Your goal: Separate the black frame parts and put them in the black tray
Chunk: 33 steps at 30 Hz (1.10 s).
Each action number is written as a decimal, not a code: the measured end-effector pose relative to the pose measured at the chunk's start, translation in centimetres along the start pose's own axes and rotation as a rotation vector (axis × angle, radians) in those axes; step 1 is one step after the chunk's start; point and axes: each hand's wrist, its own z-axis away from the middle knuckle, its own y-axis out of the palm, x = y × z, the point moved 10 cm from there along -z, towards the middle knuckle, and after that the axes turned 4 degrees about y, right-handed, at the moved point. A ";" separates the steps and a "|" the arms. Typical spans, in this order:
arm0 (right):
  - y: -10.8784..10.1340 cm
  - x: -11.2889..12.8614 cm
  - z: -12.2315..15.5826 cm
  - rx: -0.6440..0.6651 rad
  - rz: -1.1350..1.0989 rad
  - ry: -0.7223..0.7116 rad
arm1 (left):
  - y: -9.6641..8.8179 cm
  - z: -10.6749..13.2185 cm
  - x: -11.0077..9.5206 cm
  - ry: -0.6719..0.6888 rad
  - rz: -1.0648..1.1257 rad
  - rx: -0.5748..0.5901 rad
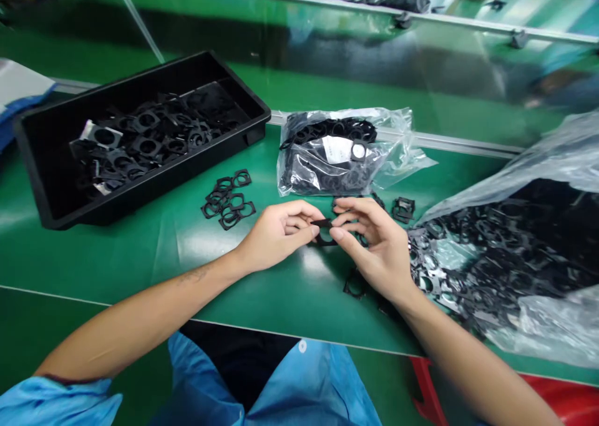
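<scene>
A small black plastic frame with a round opening (326, 239) is pinched between my two hands above the green table. My left hand (281, 231) grips its left side between thumb and fingers. On the other side, my right hand (374, 242) has thumb and fingertips at the part's right edge, its fingers curled. Several similar black frames (229, 200) lie in a loose group left of my left hand. Another frame (355, 284) rests on the table under my right hand, partly hidden, and a thicker black piece (403, 209) lies beyond it.
A black tray (262, 123) holding many black parts stands at the back left. Behind my hands lies a clear bag of black rings (327, 173) with a white label. At right, a large open plastic bag (496, 257) spills black parts. A red stool (561, 398) shows below the table.
</scene>
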 end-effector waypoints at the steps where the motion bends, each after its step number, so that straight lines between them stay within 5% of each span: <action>1: 0.1 0.2 -0.1 0.014 -0.003 -0.012 | -0.3 -0.1 0.0 -0.006 0.038 -0.022; 7: 0.8 1.0 -0.1 0.091 0.061 -0.088 | -1.0 -0.4 -0.1 0.002 0.083 -0.068; 25: 1.5 -0.9 -0.4 0.180 -0.208 0.210 | -0.3 -0.5 0.2 -0.059 0.208 -0.014; 33: 1.3 -1.2 -0.5 0.143 -0.190 0.224 | -1.1 -0.5 0.5 -0.083 0.192 -0.053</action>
